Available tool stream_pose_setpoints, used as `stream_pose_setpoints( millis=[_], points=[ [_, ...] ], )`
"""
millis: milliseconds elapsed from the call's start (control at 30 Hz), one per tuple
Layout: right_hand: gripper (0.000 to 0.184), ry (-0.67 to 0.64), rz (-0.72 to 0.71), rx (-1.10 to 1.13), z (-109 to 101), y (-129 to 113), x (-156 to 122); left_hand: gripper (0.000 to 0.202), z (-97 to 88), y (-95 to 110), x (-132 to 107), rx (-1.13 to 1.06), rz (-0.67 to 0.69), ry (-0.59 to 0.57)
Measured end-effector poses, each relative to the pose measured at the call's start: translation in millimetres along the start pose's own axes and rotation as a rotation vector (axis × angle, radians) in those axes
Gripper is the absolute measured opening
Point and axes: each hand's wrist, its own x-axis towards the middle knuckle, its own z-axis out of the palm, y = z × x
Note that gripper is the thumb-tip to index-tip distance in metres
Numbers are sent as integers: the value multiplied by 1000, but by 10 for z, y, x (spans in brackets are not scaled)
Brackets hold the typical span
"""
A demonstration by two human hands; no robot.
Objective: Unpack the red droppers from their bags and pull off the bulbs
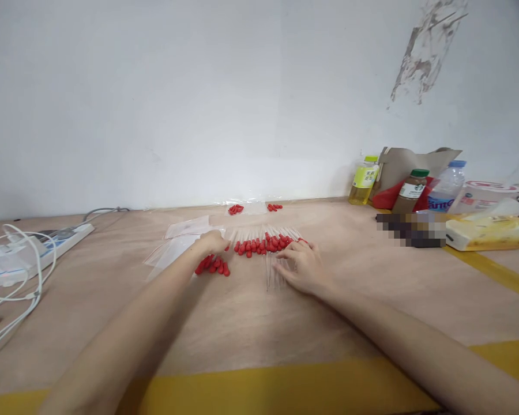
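Observation:
A row of glass droppers with red rubber bulbs point(249, 248) lies across the middle of the table, the thin clear tubes pointing away from me. Other thin clear tubes point(268, 274) point toward me beside my right hand point(303, 266). That hand rests over the right end of the row, thumb and fingers apart. My left hand point(213, 242) is at the row's left end with its fingers curled. A red bulb shows at its edge, but whatever is between its fingertips is hidden. Just below it sits a cluster of red bulbs point(214, 266).
Clear plastic bags point(173, 249) lie left of the droppers. Two bagged groups of red bulbs point(236, 210) are by the wall. A power strip point(64, 245) with white cables is at left. Bottles point(409, 193), a grey bag point(398, 164) and a tissue pack point(486, 233) stand right.

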Motion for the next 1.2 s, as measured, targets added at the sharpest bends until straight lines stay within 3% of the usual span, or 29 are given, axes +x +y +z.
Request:
stream_pose_setpoints(
  millis=[133, 267, 367, 467, 567, 800, 1200],
  points=[
    [18, 112, 120, 85, -10, 193, 65, 13, -102, -24, -289, 93, 107, 63],
    [31, 208, 124, 228, -1, 265, 89, 14, 82, -108, -700, 124, 500, 77],
    [37, 96, -9, 239, -23, 220, 58, 15, 333, -193, -890, 76, 675, 145],
    [32, -51, -141, 156, -44, 129, 10, 15, 502, -244, -947, 13, 788, 229],
    [26, -102, -234, 82, -16, 46, -31, 15, 540, -240, -955, -15, 841, 256],
    [23, -67, -327, -7, 102, -74, -71, 18, 526, -177, -974, -35, 861, 217],
    [24, -40, -390, 59, 44, -63, -137, 21, 436, -171, -1012, 216, 960, 172]
  ],
)
